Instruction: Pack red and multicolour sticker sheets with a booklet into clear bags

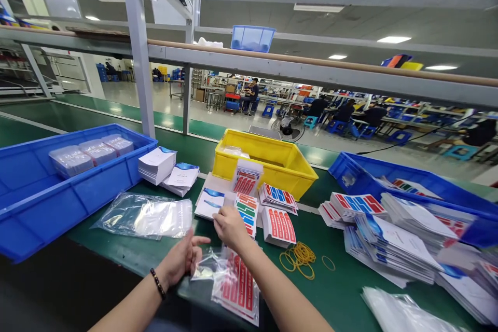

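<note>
My left hand has its thumb and index finger apart, with the other fingers partly curled beside the mouth of a clear plastic bag. Red-and-white sticker sheets lie at the table edge by that bag. Reaching further in, my right hand pinches the near corner of a white-and-blue booklet on a small stack. Just right of those fingers are multicoloured sticker sheets. A flat pile of clear bags lies to the left of the booklet stack.
A blue bin stands left, a yellow bin behind the stacks, another blue bin right. Booklet piles and sticker stacks spread rightward near yellow rubber bands. A metal shelf frame rises behind.
</note>
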`<action>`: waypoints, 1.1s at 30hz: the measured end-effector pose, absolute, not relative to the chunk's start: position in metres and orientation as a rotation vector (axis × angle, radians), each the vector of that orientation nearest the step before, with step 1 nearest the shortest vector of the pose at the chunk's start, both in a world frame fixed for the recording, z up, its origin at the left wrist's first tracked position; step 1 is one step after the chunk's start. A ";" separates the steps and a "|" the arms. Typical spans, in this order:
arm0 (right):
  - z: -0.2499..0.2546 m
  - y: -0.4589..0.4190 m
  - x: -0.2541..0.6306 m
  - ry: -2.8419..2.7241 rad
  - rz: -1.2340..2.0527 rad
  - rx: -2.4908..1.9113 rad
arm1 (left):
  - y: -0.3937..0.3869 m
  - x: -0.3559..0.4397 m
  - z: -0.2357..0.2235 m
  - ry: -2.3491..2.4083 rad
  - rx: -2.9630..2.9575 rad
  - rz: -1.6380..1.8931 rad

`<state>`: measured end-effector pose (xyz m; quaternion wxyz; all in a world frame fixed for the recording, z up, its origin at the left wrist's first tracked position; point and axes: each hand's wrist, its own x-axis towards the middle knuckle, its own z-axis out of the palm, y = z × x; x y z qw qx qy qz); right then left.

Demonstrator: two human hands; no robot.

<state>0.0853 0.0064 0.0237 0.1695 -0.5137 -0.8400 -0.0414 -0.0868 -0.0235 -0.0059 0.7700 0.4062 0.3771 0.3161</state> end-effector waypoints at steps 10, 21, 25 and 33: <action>0.047 -0.007 0.157 -2.117 0.017 -1.747 | -0.023 -0.081 -0.004 0.426 0.548 0.520; 0.024 0.049 0.198 -1.851 0.014 -2.123 | -0.022 -0.024 0.034 0.366 0.833 0.148; 0.032 0.049 0.202 -1.736 0.108 -2.012 | -0.003 -0.003 0.026 0.344 0.869 0.050; 0.058 0.013 0.241 -1.335 0.447 -1.716 | 0.030 0.005 -0.012 0.450 0.654 0.256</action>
